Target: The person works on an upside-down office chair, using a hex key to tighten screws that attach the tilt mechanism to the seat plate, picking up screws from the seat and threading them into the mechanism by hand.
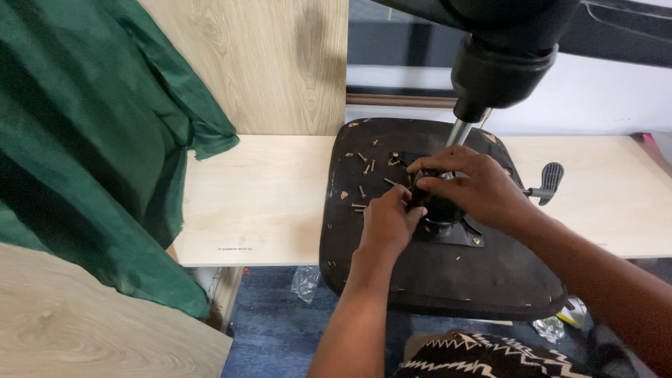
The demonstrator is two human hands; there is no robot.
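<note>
Gripping the black mechanism (439, 208) on the upturned seat (434, 280), our left hand (386, 222) and right hand (470, 187) close around it, steadying it; loose screws (364, 168) lie at ten o'clock.

Bare forearms, no sleeves; zigzag-patterned black-and-white garment (476, 353).

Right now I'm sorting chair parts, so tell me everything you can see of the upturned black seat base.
The seat base is a black, rounded panel lying underside up across a pale wooden board. Its surface looks scuffed, with small chips near the edges. Loose brass-coloured screws lie scattered on its far left part. A black mechanism plate sits at its middle, a lever sticking out to the right. The left hand and right hand grip the mechanism.
</note>
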